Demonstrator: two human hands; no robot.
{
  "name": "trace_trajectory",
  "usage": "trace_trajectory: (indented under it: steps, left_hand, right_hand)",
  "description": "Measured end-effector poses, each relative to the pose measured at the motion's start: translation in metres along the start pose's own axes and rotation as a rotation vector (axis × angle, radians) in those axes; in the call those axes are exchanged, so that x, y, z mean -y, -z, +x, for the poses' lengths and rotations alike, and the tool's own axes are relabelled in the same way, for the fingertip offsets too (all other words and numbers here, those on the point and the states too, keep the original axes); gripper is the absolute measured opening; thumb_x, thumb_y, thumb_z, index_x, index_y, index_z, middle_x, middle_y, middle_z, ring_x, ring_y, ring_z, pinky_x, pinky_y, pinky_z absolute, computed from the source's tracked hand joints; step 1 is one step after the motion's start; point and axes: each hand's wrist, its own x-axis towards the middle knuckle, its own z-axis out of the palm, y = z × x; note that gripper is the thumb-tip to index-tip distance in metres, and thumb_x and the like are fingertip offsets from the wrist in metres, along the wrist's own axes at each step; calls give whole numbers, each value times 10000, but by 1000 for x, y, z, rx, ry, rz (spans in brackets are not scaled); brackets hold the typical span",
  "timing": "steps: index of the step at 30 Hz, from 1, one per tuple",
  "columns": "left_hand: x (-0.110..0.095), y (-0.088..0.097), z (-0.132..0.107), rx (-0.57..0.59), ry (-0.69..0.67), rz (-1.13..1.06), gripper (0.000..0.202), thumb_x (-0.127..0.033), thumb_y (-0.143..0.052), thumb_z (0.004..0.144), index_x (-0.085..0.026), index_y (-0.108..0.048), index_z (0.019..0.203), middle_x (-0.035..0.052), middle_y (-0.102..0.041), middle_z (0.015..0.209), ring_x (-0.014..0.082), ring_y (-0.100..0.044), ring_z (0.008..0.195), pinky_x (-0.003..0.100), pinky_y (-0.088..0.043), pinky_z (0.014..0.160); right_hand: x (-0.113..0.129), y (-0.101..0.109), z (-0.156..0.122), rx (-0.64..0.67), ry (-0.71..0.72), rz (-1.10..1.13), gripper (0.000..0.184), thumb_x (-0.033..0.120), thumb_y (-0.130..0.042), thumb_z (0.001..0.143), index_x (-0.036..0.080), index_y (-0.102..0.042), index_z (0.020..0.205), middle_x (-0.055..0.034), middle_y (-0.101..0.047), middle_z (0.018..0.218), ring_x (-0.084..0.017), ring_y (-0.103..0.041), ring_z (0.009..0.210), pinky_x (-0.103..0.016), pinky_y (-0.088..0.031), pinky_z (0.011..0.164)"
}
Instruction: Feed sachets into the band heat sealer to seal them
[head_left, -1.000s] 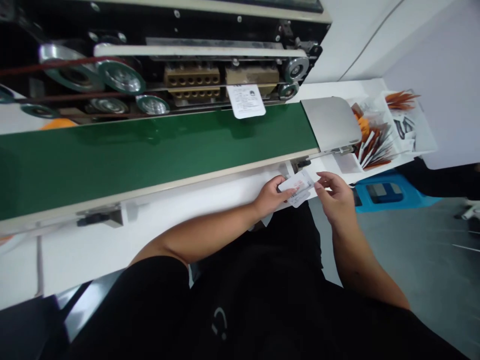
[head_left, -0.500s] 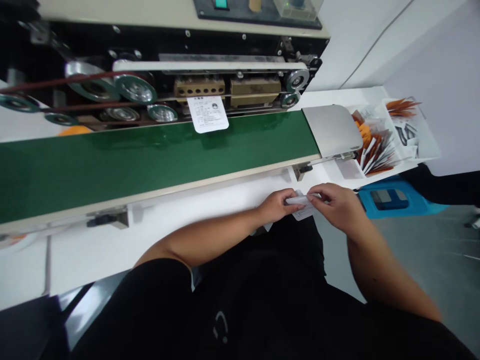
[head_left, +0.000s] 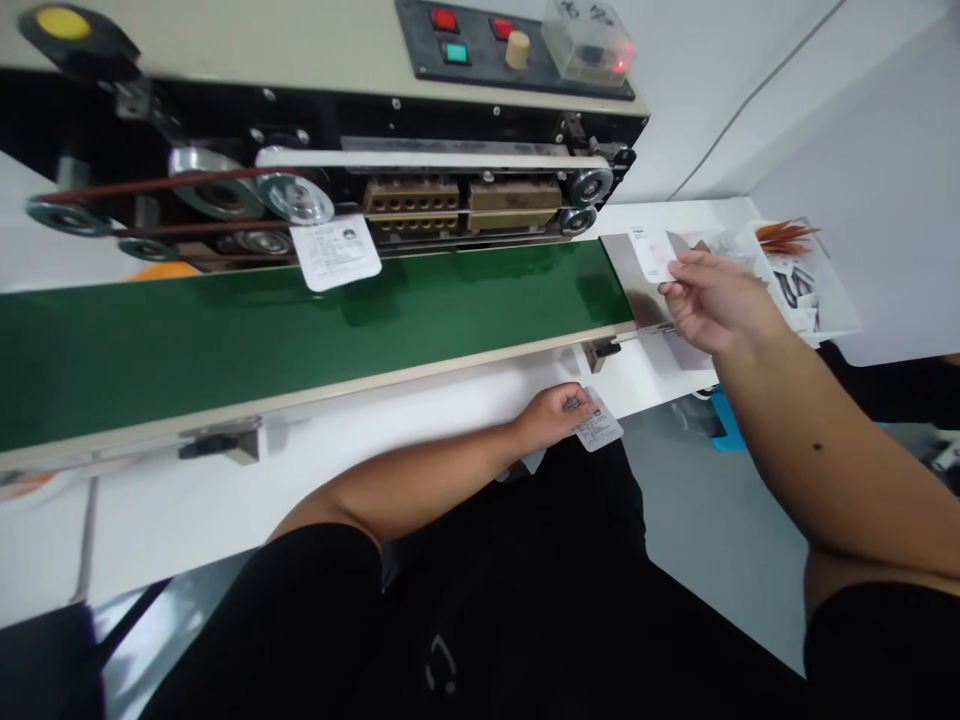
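Pinched in my right hand (head_left: 709,295) is a small white printed packet (head_left: 651,252), raised over the metal plate at the belt's right end. My left hand (head_left: 553,415) is closed on another white packet (head_left: 598,425) with dark print, low in front of the white table edge. A third printed packet (head_left: 336,252) hangs by its upper edge from the band sealing machine (head_left: 420,165), below a round wheel and over the green conveyor belt (head_left: 480,300).
To the right, a white bin (head_left: 829,285) holds orange and white packets; my right hand partly hides its near section. A control panel (head_left: 480,48) with buttons tops the machine. A blue stool (head_left: 727,420) stands beneath the table on the right.
My right hand has left my left hand, moving up and right with a packet. The packet in the machine has travelled left. My left hand stays nearly in place, and the view has shifted slightly.
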Motion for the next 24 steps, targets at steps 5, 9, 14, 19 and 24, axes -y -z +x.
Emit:
trace_trajectory:
  steps: [5,9,14,19,24]
  left_hand:
    - [6,0,1,-1,-11,-1,367,-520,-739,949,-180,-625,871,23,-709,888,149,-619,829,304,-489,838]
    - [6,-1,1,-5,-8,-11,347,-500,-728,959,-181,-623,872,21,-711,889,148,-623,829,305,-488,836]
    - [2,-1,1,-9,4,0,333,-490,-724,959,-183,-626,876,27,-726,917,153,-635,844,306,-486,844]
    - [2,-1,2,-4,20,8,343,-498,-722,960,-181,-628,869,22,-724,914,157,-646,861,298,-499,859]
    - [6,-2,4,-17,9,-36,313,-457,-739,957,-179,-616,883,10,-698,892,132,-625,815,279,-505,823]
  right_hand:
    - [-9,-13,33,-5,-92,47,179,56,-717,917,184,-604,865,2,-670,790,-61,-648,650,-98,-586,568]
    - [-17,-17,52,93,34,-8,250,88,-793,860,197,-570,833,-3,-639,795,-94,-653,638,-182,-630,544]
    - [-19,-28,63,93,31,-31,245,93,-803,849,202,-586,877,3,-621,771,-108,-681,643,-192,-638,544]
    - [-12,-53,56,153,-3,-74,201,106,-793,880,192,-618,930,-6,-652,805,-102,-706,655,-170,-630,558]
    - [-8,-68,30,165,-3,-99,156,178,-775,905,186,-666,1017,-23,-694,891,-102,-706,650,-185,-586,528]
